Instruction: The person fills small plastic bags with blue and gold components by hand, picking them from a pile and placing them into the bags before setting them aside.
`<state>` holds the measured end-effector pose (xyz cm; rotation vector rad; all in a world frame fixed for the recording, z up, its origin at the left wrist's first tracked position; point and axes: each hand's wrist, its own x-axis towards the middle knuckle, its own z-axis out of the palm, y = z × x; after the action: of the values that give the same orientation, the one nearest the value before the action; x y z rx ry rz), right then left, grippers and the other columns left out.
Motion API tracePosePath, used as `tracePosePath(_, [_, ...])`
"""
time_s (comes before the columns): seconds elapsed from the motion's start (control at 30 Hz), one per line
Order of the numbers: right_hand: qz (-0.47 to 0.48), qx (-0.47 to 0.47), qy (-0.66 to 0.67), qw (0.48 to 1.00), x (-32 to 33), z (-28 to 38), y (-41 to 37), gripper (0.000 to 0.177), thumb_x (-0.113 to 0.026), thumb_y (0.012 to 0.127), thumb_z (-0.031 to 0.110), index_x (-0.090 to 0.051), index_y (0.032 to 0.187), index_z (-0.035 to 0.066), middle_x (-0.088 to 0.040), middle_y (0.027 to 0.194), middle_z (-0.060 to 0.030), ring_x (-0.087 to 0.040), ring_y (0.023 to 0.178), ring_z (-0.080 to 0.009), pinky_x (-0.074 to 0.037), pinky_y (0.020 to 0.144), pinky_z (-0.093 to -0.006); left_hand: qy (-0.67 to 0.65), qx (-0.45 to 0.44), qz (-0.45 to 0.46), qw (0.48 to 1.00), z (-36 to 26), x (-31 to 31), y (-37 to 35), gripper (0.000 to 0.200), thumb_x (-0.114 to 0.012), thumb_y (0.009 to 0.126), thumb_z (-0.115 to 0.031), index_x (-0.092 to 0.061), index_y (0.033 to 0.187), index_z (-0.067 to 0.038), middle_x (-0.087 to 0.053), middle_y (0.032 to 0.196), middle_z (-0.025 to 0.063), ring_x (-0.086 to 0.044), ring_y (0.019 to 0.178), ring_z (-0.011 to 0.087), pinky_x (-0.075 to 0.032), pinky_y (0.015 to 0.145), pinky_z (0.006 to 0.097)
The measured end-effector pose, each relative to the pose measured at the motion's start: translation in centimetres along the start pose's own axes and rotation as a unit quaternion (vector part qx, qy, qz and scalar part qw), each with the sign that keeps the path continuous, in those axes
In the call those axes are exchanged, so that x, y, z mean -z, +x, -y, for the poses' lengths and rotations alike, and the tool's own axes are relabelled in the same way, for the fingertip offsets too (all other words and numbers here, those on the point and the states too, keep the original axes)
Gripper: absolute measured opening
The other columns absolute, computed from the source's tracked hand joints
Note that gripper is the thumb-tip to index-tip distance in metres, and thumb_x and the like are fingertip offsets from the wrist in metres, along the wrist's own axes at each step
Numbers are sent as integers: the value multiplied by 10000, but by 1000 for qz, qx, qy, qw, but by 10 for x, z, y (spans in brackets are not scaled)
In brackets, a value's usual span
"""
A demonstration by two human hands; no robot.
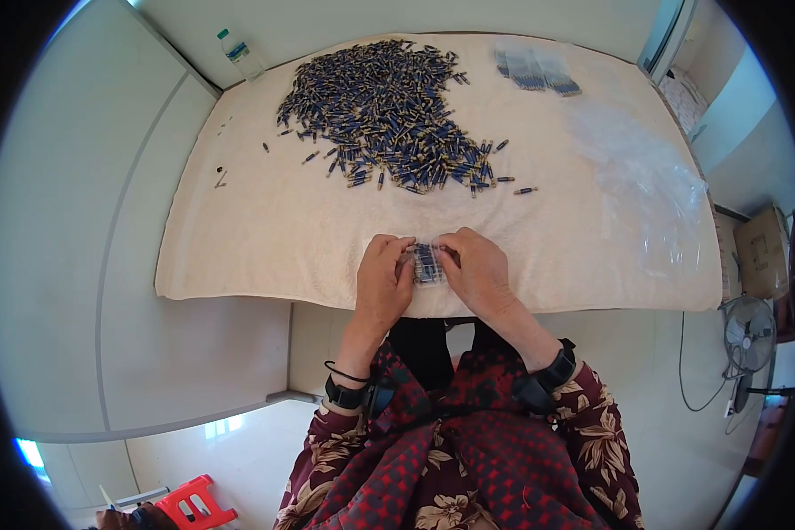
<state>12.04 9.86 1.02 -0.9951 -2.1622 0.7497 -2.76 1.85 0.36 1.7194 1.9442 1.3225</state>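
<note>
Near the front edge of the cloth-covered table, my left hand (pixel 385 276) and my right hand (pixel 478 268) hold a small clear plastic bag (pixel 427 265) between them. Small dark blue pieces lie inside the bag. The fingers of my left hand pinch its left side, and those of my right hand pinch its upper right side. Beyond my hands lies a large heap of small dark blue pieces with brass-coloured ends (pixel 389 106). A few loose ones are scattered around the heap's edges.
Filled clear packets (pixel 534 71) lie at the back right of the cream cloth (pixel 265 230). Empty plastic bags (pixel 649 194) spread along the right side. A bottle (pixel 238 55) stands at the back left. A fan (pixel 749 334) and a cardboard box (pixel 761 252) are beyond the right edge.
</note>
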Motion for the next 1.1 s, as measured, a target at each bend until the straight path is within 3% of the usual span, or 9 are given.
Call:
tracePosePath(0.23, [-4, -12, 18, 1000, -3, -3, 1, 108, -656, 799, 111, -676, 902, 87, -605, 795, -87, -614, 730, -280, -473, 632, -365, 26, -16, 0, 1000, 3, 1, 0, 284, -572, 769, 82, -611, 1037, -1, -549, 969, 135, -599, 779, 237, -482, 686, 305])
tracePosePath(0.33, [-2, -1, -5, 1000, -3, -1, 0, 111, -652, 801, 115, -679, 905, 86, -602, 796, -90, -613, 733, -288, -473, 632, -371, 23, -27, 3, 999, 1, 2, 2, 258, -600, 743, 51, -596, 997, 2, -538, 947, 166, -552, 863, 328, -459, 732, 378])
tracePosePath(0.43, [1, 5, -58, 998, -1, -1, 0, 117, -646, 805, 118, -683, 911, 84, -599, 797, -94, -610, 737, -297, -472, 632, -379, 32, -39, 3, 999, 4, 0, 2, 215, -602, 757, 34, -591, 969, -1, -534, 940, 170, -548, 865, 326, -453, 733, 379])
tracePosePath(0.67, [15, 24, 15, 999, 3, 1, -2, 147, -638, 810, 125, -690, 938, 77, -588, 796, -99, -605, 756, -308, -474, 640, -389, 44, -1, -2, 999, -8, -3, 4, 110, -609, 792, -18, -579, 897, -24, -538, 930, 145, -545, 860, 326, -450, 711, 397])
tracePosePath(0.8, [13, 47, -36, 998, 3, -1, 0, 136, -639, 822, 103, -690, 942, 63, -614, 806, -99, -618, 712, -270, -480, 610, -348, 102, -1, -9, 995, -14, -6, 7, 79, -597, 817, -43, -563, 887, -39, -534, 932, 126, -550, 847, 305, -452, 698, 389])
tracePosePath(0.9, [-2, 16, 120, 993, 12, -11, -1, 123, -637, 832, 69, -686, 942, 47, -645, 827, -105, -619, 659, -210, -475, 580, -298, 135, 6, -11, 991, -19, -8, 11, 75, -590, 827, -61, -554, 892, -47, -531, 931, 118, -546, 858, 299, -451, 700, 392])
tracePosePath(0.97, [-45, 17, 109, 993, 36, -19, 5, 114, -636, 835, 42, -685, 938, 37, -664, 851, -114, -608, 632, -160, -466, 565, -262, 161, 37, -1, 986, -22, -10, 10, 82, -589, 831, -86, -550, 898, -57, -529, 925, 115, -533, 892, 308, -450, 711, 411])
tracePosePath(1.1, [-89, 30, -67, 993, 87, -48, 33, 101, -650, 809, 36, -691, 901, 41, -636, 819, -100, -609, 639, -206, -484, 606, -293, 188, 47, -14, 981, -20, -16, 12, 83, -582, 833, -100, -542, 892, -57, -525, 917, 111, -523, 894, 313, -448, 709, 421])
